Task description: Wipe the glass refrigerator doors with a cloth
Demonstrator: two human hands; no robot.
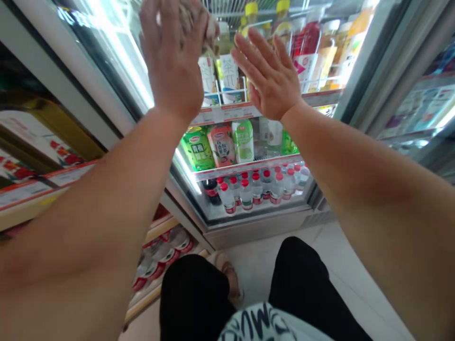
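I face an open drinks fridge. My left hand (pixel 174 52) is raised to the upper shelf, its fingers curled round a bottle (pixel 209 28) that is mostly hidden behind them and blurred. My right hand (pixel 270 71) is held up beside it with flat, spread fingers, holding nothing, just in front of the tea bottles (pixel 227 71) with white labels. Red and orange drink bottles (pixel 313 47) stand further right on the same shelf (pixel 227 112).
Green and pink drink bottles (pixel 220 147) fill the middle shelf. Red-capped water bottles (pixel 256 189) stand on the bottom shelf. The open glass door (pixel 95 61) is at the left. Store shelves with packaged goods (pixel 39 142) lie further left, another fridge (pixel 419 104) at the right.
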